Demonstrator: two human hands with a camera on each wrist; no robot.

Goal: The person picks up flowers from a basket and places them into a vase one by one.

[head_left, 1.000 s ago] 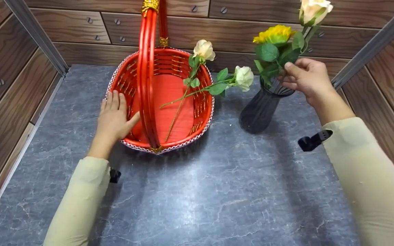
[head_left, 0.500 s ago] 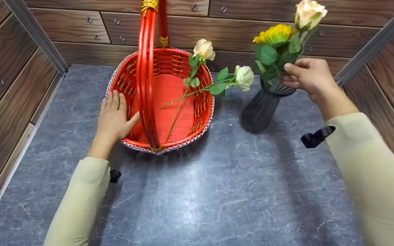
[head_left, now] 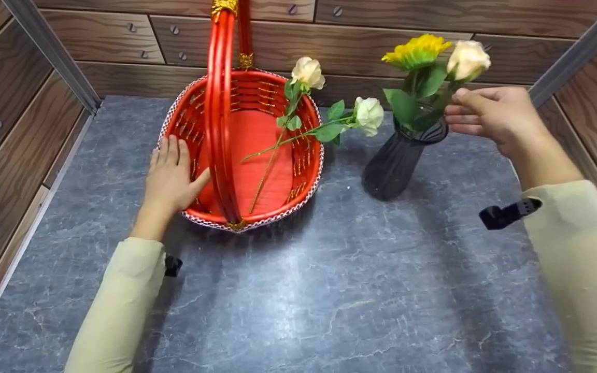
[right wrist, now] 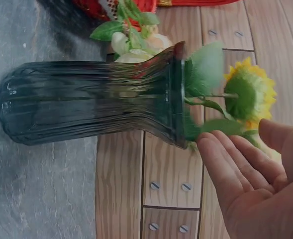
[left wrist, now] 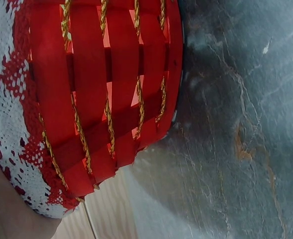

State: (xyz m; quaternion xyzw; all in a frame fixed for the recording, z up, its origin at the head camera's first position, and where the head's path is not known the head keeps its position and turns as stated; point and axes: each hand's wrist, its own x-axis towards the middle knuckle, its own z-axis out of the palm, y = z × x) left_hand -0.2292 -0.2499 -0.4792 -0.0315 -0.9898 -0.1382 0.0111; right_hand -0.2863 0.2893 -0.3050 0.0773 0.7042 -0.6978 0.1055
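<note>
Right hand (head_left: 495, 116): fingers extended, thumb apart, just beside the mouth of the dark glass vase (head_left: 393, 166); cannot tell whether it touches the leaves (head_left: 399, 107). Vase upright on table (head_left: 288, 300), sunflower (head_left: 415, 51) and peach rose (head_left: 468, 59) above its mouth. Left hand (head_left: 168, 177): fingers straight, resting on the left rim of the red basket (head_left: 265, 132). Cream rose (head_left: 308, 73) and white rose (head_left: 368, 116): stems crossed inside basket, cream bloom at the back-right rim, white bloom beyond the right rim
</note>
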